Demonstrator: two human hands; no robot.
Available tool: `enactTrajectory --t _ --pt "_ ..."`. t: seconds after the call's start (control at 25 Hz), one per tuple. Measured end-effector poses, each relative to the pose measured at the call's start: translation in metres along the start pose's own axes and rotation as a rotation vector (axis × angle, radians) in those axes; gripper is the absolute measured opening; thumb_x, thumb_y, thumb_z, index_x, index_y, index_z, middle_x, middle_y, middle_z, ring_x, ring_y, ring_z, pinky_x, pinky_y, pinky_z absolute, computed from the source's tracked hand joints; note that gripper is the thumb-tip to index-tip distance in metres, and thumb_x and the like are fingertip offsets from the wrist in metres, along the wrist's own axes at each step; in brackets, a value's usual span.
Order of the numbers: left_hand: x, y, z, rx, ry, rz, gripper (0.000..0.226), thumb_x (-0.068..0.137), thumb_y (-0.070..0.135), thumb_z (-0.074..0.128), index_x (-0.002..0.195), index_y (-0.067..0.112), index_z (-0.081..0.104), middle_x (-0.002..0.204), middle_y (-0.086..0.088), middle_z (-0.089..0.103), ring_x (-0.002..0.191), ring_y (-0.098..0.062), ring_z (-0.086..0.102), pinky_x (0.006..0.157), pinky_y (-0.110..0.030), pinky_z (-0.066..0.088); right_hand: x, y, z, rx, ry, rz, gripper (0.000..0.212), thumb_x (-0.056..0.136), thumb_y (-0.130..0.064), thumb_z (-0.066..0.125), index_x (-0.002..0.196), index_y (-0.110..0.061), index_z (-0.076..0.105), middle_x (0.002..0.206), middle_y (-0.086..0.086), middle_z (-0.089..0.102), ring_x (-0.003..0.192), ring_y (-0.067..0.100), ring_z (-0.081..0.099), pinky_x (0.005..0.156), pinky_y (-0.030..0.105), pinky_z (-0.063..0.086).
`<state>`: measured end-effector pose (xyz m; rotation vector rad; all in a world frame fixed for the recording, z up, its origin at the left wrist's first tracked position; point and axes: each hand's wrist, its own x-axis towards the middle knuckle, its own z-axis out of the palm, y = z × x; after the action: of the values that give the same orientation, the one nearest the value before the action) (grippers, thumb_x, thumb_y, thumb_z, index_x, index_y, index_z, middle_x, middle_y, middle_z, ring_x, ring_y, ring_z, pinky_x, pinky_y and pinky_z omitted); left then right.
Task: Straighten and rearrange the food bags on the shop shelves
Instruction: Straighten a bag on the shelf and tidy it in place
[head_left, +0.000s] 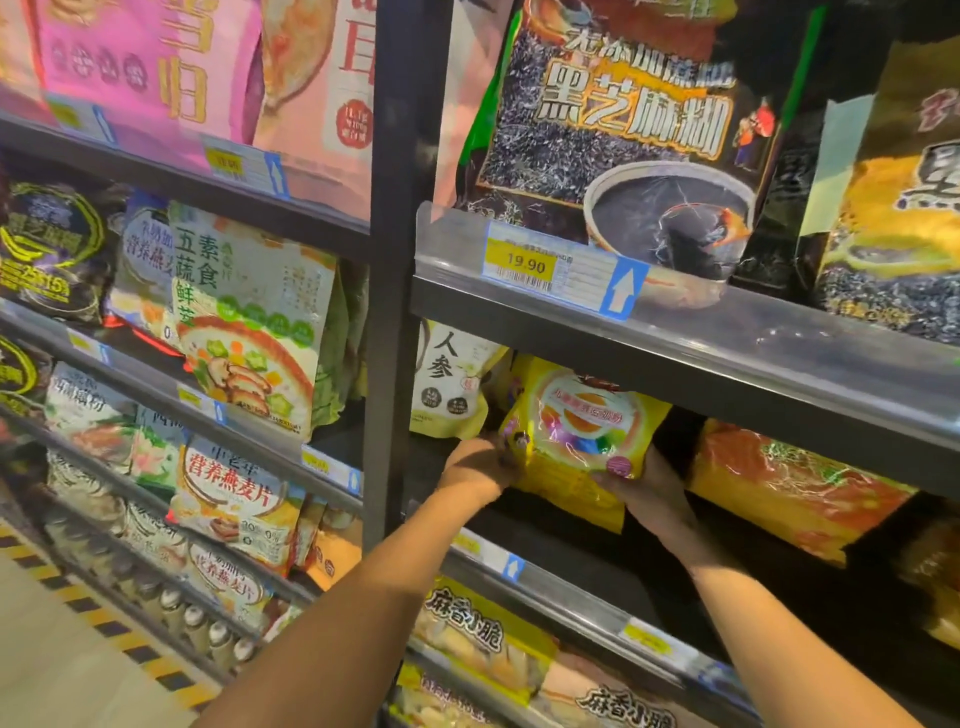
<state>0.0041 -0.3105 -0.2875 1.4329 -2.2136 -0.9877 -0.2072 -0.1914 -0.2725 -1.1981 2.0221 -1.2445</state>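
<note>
Dark shop shelving (675, 358) holds a yellow bag (582, 441) below the price label (524, 265), gripped by left hand (480, 467) and right hand (649, 493).

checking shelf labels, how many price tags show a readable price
1: the price tag reading 19.90 on the upper right shelf rail, under the black sesame bag. Other tags are too blurred.

Yellow bag (582, 441): top tucked behind shelf edge (675, 358) above it, small print unreadable. Left hand (475, 470) fingertips hidden behind the bag. Below it, lower price tag (644, 636) blurred. Top bags cropped by frame.
</note>
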Motion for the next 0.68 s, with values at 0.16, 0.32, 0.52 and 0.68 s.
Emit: enactTrajectory --t 0.16,0.32,0.52,0.68 --pt "0.009 0.007 -0.001 0.095 -0.150 0.089 0.027 0.097 0.034 0.063 0.113 0.016 0.074 0.120 -0.012 0.070 0.110 -0.032 0.067 0.088 -0.034 0.055 0.011 0.004 -0.002 -0.057 -0.010 0.014 0.074 0.082 -0.014 0.087 0.145 -0.020 0.050 0.127 -0.004 0.065 0.116 0.014 0.060 0.099 0.035 0.048" --pt "0.020 -0.001 -0.002 0.170 -0.175 0.142 0.039 0.097 0.037 0.061 0.132 0.021 0.063 0.137 -0.011 0.064 0.125 -0.033 0.061 0.101 -0.043 0.053 0.027 0.011 -0.001 -0.194 -0.078 0.001 0.088 0.078 -0.018 0.090 0.151 -0.024 0.041 0.138 -0.001 0.063 0.124 0.019 0.060 0.106 0.044 0.050" --pt "0.033 -0.003 0.001 0.359 -0.199 0.214 0.054 0.097 0.045 0.062 0.146 0.023 0.050 0.149 -0.008 0.054 0.137 -0.034 0.051 0.106 -0.046 0.048 0.047 0.004 0.007 -0.245 0.021 0.027 0.071 0.086 -0.014 0.083 0.147 -0.012 0.047 0.142 0.010 0.061 0.132 0.032 0.057 0.107 0.045 0.046" --pt "0.035 -0.002 0.004 0.500 -0.175 0.263 0.057 0.100 0.043 0.057 0.153 0.029 0.041 0.157 -0.007 0.047 0.144 -0.034 0.043 0.112 -0.049 0.042 0.063 0.007 0.005 -0.242 0.037 0.066 0.057 0.089 -0.014 0.080 0.140 -0.007 0.057 0.139 0.017 0.064 0.130 0.035 0.059 0.108 0.046 0.045"
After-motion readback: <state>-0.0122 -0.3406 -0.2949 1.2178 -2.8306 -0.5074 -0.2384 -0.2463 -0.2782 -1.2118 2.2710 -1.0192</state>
